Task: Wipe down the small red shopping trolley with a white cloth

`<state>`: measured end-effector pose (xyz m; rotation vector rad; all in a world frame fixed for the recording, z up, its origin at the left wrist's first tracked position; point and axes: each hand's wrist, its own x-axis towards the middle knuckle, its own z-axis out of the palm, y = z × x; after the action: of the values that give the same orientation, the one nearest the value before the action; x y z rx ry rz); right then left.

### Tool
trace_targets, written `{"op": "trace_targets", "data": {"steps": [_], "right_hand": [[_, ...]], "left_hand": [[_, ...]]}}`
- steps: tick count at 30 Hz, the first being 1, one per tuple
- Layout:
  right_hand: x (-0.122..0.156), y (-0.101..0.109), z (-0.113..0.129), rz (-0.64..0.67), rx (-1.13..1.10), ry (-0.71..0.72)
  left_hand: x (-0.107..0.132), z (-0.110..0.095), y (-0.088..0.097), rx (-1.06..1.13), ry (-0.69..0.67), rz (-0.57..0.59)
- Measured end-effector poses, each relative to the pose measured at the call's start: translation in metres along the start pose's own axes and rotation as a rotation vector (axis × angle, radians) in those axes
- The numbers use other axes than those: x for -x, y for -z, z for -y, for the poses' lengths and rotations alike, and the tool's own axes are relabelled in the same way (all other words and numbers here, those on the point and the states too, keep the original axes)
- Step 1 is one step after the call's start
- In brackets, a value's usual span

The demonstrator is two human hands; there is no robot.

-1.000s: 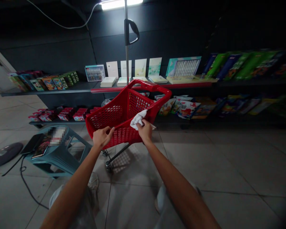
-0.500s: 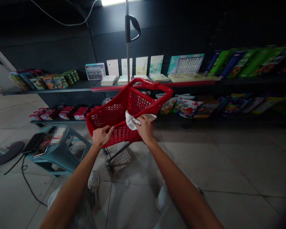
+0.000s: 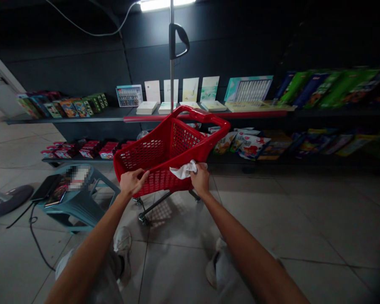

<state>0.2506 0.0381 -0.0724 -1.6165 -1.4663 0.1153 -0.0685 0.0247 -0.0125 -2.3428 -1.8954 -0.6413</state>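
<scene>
A small red plastic shopping cart (image 3: 164,169) stands on the tiled floor in front of me, its handle up at the right. My left hand (image 3: 132,181) grips the near rim of its basket at the left end, thumb along the edge. My right hand (image 3: 200,178) pinches a crumpled white cloth (image 3: 184,170) against the outside of the near basket wall, below the rim at the right. Part of the cloth is hidden behind my fingers. The basket has perforated walls and runs on small castors (image 3: 143,218).
Left of the cart is a blue-grey plastic stool (image 3: 79,207) with a black device and booklets on it; a cable (image 3: 34,236) trails to the floor. Behind are shelves with books (image 3: 147,107), boxes and snack bags (image 3: 253,145). A metal pole (image 3: 172,71) rises behind the cart.
My right hand has moved the cloth down and slightly right, from the rim onto the outer basket wall. My left hand keeps its hold on the rim.
</scene>
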Motion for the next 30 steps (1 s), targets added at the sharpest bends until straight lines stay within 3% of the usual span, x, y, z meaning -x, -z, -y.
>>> {"op": "trace_targets", "data": {"steps": [5,8,11,13,16,21,24,30], "right_hand": [[0.004,-0.001,-0.004,0.043,0.025,-0.118],[-0.003,-0.003,-0.003,0.014,-0.151,-0.235],[-0.014,0.001,0.005,-0.126,-0.483,-0.313],[-0.022,0.008,0.012,-0.238,-0.611,-0.249],[-0.033,0.022,0.017,-0.38,-0.595,-0.155],[-0.044,0.025,0.003,-0.572,-0.548,-0.238],[-0.041,0.014,-0.008,-0.473,-0.541,-0.299],[-0.017,-0.011,-0.033,-0.085,-0.303,-0.548]], "left_hand": [[0.0,0.007,0.002,-0.007,0.019,-0.003],[0.001,0.009,0.003,-0.016,0.027,-0.008],[0.002,0.011,0.005,-0.021,0.036,-0.01],[0.002,0.012,0.006,-0.021,0.037,-0.003],[0.003,0.013,0.008,-0.02,0.032,0.012],[0.004,0.017,0.009,-0.028,0.041,0.005],[0.003,0.022,0.01,-0.025,0.047,0.007],[0.0,0.035,0.011,-0.006,0.038,-0.019]]}}
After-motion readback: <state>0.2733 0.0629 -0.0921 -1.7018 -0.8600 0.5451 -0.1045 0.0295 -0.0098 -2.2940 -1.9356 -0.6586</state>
